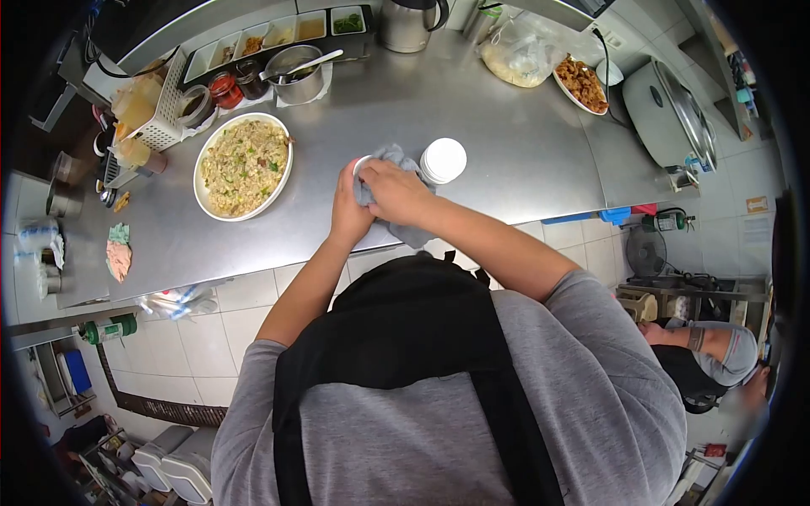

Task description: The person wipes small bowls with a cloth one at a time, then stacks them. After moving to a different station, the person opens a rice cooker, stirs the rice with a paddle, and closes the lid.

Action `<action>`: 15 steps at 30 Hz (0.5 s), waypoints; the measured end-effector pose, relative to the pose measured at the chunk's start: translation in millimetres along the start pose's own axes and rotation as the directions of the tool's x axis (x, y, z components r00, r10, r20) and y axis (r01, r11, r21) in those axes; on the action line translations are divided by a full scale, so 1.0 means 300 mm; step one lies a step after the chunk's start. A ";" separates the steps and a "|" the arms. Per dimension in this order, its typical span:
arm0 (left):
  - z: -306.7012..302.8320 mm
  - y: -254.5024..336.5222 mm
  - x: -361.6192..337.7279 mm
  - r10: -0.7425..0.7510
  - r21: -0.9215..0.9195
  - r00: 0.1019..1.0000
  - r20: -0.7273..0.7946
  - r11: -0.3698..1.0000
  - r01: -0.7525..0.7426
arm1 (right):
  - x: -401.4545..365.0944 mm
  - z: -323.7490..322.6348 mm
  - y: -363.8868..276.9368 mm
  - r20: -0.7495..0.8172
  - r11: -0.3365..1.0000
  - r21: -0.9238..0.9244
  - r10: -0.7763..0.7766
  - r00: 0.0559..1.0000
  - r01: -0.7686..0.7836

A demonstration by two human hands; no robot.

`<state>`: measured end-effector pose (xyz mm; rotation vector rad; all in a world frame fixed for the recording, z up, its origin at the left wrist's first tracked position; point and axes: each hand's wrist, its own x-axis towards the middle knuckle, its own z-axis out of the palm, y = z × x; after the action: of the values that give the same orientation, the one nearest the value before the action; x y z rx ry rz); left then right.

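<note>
Near the counter's front edge, my left hand (344, 204) is closed around a small white round dish (360, 164), of which only part of the rim shows. My right hand (395, 192) presses a grey cloth (412, 234) against the dish, its fingers closed on the cloth. The cloth hangs down over the counter edge. Just right of my hands stands a stack of white round dishes (444, 160). To the left, a large white oval plate (285, 179) holds fried rice with green bits.
The steel counter (506, 152) carries a metal pot (297, 78) with a spoon, sauce jars (224, 89), a condiment tray (348, 20), a kettle (408, 24), a plate of fried pieces (582, 86) and a rice cooker (666, 126). Another person (709, 354) is behind on the right.
</note>
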<state>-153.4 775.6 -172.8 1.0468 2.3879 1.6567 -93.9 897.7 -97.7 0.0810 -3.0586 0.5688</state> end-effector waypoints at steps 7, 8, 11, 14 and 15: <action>0.019 0.006 -0.007 0.029 -0.022 0.998 -0.049 0.999 -0.030 | -0.002 0.075 -0.056 -0.072 0.949 -0.291 0.101 0.992 -0.118; 0.023 0.015 -0.010 -0.027 -0.012 0.999 -0.039 1.000 0.026 | 0.011 0.051 -0.045 -0.079 0.950 -0.286 0.107 0.991 -0.125; 0.022 0.026 -0.015 -0.106 0.003 0.994 -0.027 0.994 0.106 | 0.053 -0.068 -0.022 0.298 0.974 -0.221 0.119 0.947 -0.053; 0.007 0.027 -0.009 -0.083 0.072 0.994 -0.071 0.993 0.088 | -0.007 -0.119 0.072 0.119 0.805 0.560 0.154 0.981 -0.195; 0.000 0.027 -0.008 -0.032 0.140 0.994 -0.104 0.989 0.046 | -0.039 -0.121 0.116 0.164 0.505 0.813 0.279 0.946 -0.290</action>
<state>-147.4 775.7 -166.6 0.9492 2.6076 1.5834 -83.4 943.8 -76.6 -0.4192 -2.4774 2.0006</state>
